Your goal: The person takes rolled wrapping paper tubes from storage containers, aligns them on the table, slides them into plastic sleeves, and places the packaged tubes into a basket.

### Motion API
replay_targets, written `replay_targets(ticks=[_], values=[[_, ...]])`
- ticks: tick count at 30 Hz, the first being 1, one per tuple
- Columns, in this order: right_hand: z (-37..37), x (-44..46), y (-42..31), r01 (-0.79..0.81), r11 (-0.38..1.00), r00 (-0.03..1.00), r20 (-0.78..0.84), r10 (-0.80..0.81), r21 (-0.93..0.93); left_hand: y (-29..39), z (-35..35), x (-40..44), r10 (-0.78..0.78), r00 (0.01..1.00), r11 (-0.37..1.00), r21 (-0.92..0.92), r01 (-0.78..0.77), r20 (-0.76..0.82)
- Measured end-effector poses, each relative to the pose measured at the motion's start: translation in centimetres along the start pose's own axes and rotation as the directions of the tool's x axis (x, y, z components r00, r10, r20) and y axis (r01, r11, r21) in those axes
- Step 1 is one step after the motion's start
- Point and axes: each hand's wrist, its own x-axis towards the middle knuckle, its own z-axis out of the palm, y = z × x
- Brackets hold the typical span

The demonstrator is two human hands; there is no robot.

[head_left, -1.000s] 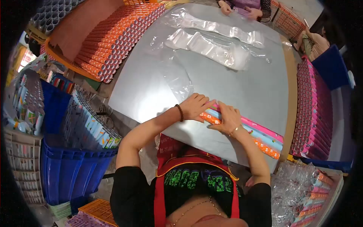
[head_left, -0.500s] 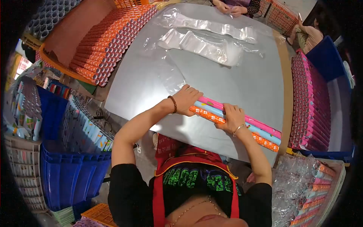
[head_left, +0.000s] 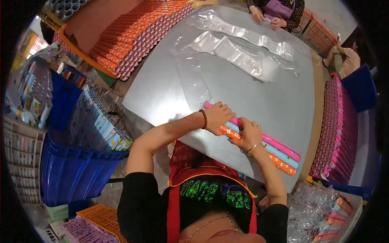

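Three patterned wrapping paper rolls lie side by side on the grey table: a pink roll (head_left: 279,146), a light blue roll (head_left: 280,154) and an orange roll (head_left: 282,165). My left hand (head_left: 219,117) is closed over them near their left end, and the pink roll's tip shows beyond it. My right hand (head_left: 249,135) grips the rolls around their middle, thumb on the near side. From the left end, a clear plastic sleeve (head_left: 194,81) stretches up the table. Whether the rolls' ends are inside it I cannot tell.
Flat clear plastic bags (head_left: 231,50) lie on the table's (head_left: 162,85) far side, near a co-worker's hands (head_left: 267,19). Orange rolls (head_left: 133,38) are stacked at the left, pink rolls (head_left: 336,133) at the right. A blue crate (head_left: 77,174) stands at the lower left, a bin of wrapped rolls (head_left: 324,214) at the lower right.
My left hand has moved along the rolls towards my right hand, and the pink roll's left tip has come into sight. The whole view has shifted a little.
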Motion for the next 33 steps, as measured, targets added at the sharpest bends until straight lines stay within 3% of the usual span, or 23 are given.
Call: replay_targets(ticks=[3,5,11,17,21,23,25,27,29,30,31,33], values=[[-0.9,-2.0,1.3,0.064,0.991,0.996,-0.074,-0.055,0.118,-0.3,0.1,-0.4,0.007,0.999,1.0,-0.017,-0.007,-0.035],[-2.2,-4.2,2.7,0.167,0.96,0.96,-0.185,-0.211,-0.227,-0.3,0.2,-0.6,0.005,0.998,1.0,-0.026,-0.007,-0.057],[-1.9,-7.0,5.4,0.029,0.998,0.986,-0.164,-0.039,-0.061,1.5,0.8,0.4,0.023,0.994,1.0,0.002,-0.023,-0.11],[-2.3,-7.7,4.3,-0.01,0.999,0.989,-0.149,0.003,-0.044,3.8,1.6,1.0,0.019,0.996,1.0,-0.014,-0.02,-0.081],[-1.0,-7.5,3.8,0.02,0.998,0.979,-0.203,-0.031,-0.053,6.7,2.8,3.3,0.054,0.98,0.993,-0.091,-0.072,-0.19],[-0.5,-7.4,3.8,-0.021,0.999,0.978,-0.21,0.011,-0.043,7.9,3.3,5.2,0.096,0.991,0.994,-0.051,-0.101,-0.089],[-0.1,-7.4,4.4,0.035,0.996,0.965,-0.257,-0.054,-0.077,8.9,4.2,6.7,0.108,0.99,0.993,-0.041,-0.112,-0.087],[-0.8,-7.4,4.2,-0.003,0.999,0.974,-0.226,-0.007,-0.043,9.5,4.1,7.5,0.115,0.99,0.993,-0.03,-0.118,-0.087],[-1.3,-6.9,4.0,-0.065,0.997,0.99,-0.129,0.059,-0.049,9.8,3.1,7.8,0.136,0.99,0.99,-0.031,-0.135,0.046],[-1.2,-6.9,4.0,-0.061,0.998,0.988,-0.139,0.062,0.01,9.8,2.9,7.5,0.119,0.991,0.991,-0.058,-0.123,-0.067],[-1.1,-6.9,4.2,-0.054,0.996,0.987,-0.149,0.063,0.068,9.2,2.6,7.0,0.108,0.992,0.992,-0.052,-0.112,-0.072],[0.0,-7.1,5.7,-0.019,1.0,0.977,-0.212,0.019,0.005,7.5,1.7,5.3,0.199,0.973,0.979,0.063,-0.192,-0.12]])
